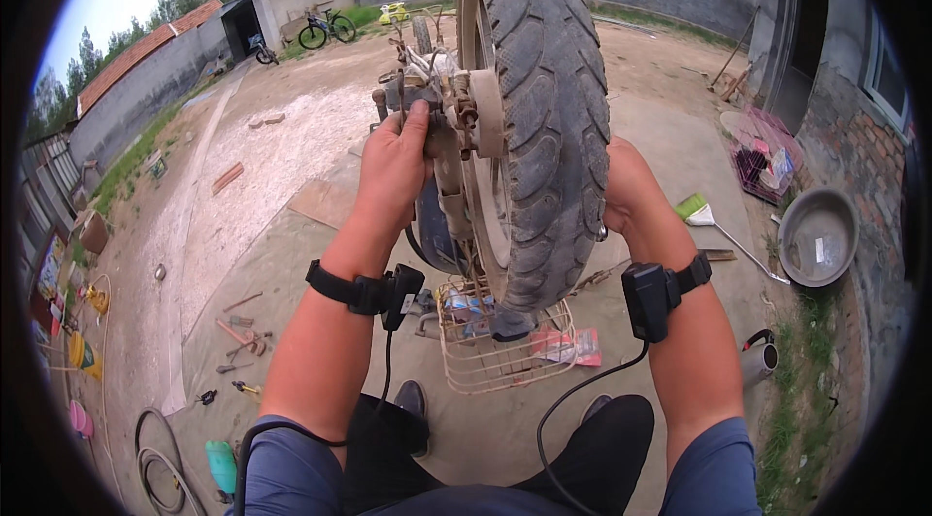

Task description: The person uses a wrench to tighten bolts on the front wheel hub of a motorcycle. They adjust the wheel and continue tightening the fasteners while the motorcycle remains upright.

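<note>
A worn tyre [549, 128] on a wheel rises upright at the centre, close to me, with a rusty hub and axle bolts [466, 118] on its left side. My left hand [393, 162] is closed on a dark metal part [417, 89] beside the hub, thumb pressed on it. My right hand [626, 186] reaches to the tyre's right side, its fingers mostly hidden behind the tyre; a small shiny metal piece shows below them. A wire basket [456, 366] sits below the wheel, with a red packet [573, 346] in it or beside it.
Scattered tools [243, 336] and a coiled hose [155, 458] lie at left on the ground. At right are a broom [718, 230], a metal basin [830, 230] and a pink cage [767, 152]. Bicycles [325, 31] stand by the back wall.
</note>
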Available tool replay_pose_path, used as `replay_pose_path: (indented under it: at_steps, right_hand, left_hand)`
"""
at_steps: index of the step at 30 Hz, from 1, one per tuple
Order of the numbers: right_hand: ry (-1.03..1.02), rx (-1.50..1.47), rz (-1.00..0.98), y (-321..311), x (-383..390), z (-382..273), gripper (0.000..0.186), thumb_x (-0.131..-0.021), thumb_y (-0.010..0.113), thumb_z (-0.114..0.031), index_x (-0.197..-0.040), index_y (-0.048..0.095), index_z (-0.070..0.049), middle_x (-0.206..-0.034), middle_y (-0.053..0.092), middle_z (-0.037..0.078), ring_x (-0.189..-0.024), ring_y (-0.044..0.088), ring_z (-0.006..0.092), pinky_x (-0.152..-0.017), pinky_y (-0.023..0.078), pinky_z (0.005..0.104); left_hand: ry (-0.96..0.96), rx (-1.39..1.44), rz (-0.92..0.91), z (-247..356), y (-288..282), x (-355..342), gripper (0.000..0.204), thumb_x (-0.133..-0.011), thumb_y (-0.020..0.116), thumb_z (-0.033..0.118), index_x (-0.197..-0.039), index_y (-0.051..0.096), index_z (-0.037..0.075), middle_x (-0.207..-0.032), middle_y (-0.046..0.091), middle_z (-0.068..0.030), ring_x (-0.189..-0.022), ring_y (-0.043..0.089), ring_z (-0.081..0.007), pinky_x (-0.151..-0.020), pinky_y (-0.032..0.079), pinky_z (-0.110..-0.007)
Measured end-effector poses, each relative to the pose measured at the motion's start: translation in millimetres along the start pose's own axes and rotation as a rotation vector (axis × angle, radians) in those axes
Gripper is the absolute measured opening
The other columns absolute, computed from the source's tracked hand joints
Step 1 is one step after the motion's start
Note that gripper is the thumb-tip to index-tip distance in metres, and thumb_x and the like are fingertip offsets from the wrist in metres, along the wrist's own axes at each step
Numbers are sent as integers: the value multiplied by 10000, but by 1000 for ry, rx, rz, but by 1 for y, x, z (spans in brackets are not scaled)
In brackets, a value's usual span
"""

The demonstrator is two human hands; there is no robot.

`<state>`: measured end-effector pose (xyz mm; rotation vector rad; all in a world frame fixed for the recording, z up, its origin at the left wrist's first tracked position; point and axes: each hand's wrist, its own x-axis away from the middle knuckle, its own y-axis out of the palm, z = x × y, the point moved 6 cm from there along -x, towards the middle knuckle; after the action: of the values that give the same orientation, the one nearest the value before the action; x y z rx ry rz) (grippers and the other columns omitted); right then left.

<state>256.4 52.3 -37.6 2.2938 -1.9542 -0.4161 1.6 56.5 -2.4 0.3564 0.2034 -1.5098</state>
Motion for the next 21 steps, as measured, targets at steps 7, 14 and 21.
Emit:
replay_pose_path:
  at_steps: [7, 14, 21]
  right_hand:
    - [-26, 12, 38, 0, 0, 4, 307, -1004, 565, -332, -1077, 628, -41, -717, 584, 26, -493, 539, 116, -428, 364, 252]
    - [-15, 46, 34, 0, 3, 0, 322, -1009, 558, -325, -1133, 634, -38, -713, 582, 18, -486, 535, 110, -425, 365, 243]
    - [-52, 41, -14, -3, -6, 9, 320, -1019, 541, -315, -1157, 635, -43, -713, 578, 14, -482, 524, 105, -425, 367, 242]
  left_hand:
    - [44, -10, -26, 3, 0, -5, 277, -1015, 587, 326, -934, 573, 61, -657, 516, 22, -488, 415, -54, -440, 312, -218]
    - [98, -8, -67, 0, -2, -7, 186, -1007, 607, 238, -956, 580, 61, -723, 565, 22, -555, 444, -50, -493, 357, -214]
    - [210, -7, -83, -1, -6, -8, 207, -1004, 611, 264, -1020, 583, 59, -774, 564, 4, -508, 436, -55, -453, 340, -209]
